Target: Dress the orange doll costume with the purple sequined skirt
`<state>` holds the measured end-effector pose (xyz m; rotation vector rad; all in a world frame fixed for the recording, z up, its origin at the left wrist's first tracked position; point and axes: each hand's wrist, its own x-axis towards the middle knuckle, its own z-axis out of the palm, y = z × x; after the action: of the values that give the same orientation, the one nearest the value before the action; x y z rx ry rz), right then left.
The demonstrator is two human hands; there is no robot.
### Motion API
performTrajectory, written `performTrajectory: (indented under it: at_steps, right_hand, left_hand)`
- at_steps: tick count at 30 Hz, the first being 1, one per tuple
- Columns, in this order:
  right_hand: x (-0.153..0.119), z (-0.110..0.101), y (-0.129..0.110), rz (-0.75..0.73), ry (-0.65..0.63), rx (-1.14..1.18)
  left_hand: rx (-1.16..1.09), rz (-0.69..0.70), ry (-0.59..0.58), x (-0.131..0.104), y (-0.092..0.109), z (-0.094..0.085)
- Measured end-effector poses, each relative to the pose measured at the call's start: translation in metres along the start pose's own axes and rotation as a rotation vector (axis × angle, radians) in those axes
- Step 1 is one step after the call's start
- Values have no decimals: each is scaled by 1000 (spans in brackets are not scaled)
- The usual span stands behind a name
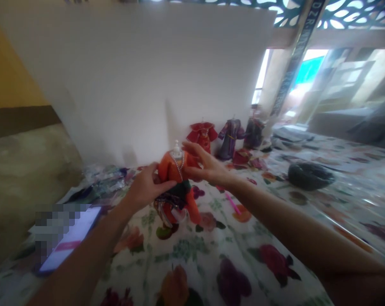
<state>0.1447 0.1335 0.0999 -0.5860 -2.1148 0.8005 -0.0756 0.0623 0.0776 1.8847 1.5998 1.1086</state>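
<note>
A headless doll (171, 171) in an orange outfit stands in the middle, with a pale neck knob on top. A beaded silver string hangs round its neck, and a dark green sash (181, 188) crosses its waist. My left hand (144, 187) is closed on the doll's side, its thumb lying over the waist. On the other side, my right hand (208, 165) is at the orange sleeve, fingers stretched out and apart from the thumb. Whether its fingertips touch the sleeve is blurred.
Behind stand a red doll dress (202, 132), a purple robe (231, 138) and another dark-dressed figure (254, 132) by the white board (141, 76). A phone (69, 240) lies left; a pink stick (233, 203) and dark bundle (310, 175) lie right on the flowered cloth (192, 265).
</note>
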Motion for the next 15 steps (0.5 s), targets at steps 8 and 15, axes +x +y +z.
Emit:
performTrajectory:
  at_steps: [8, 15]
  right_hand:
    - [3, 2, -3, -14, -71, -26]
    - [4, 8, -7, 28, -86, -41]
  left_hand:
    - [-117, -48, 18, -8, 8, -16]
    - [-177, -6, -6, 3, 10, -6]
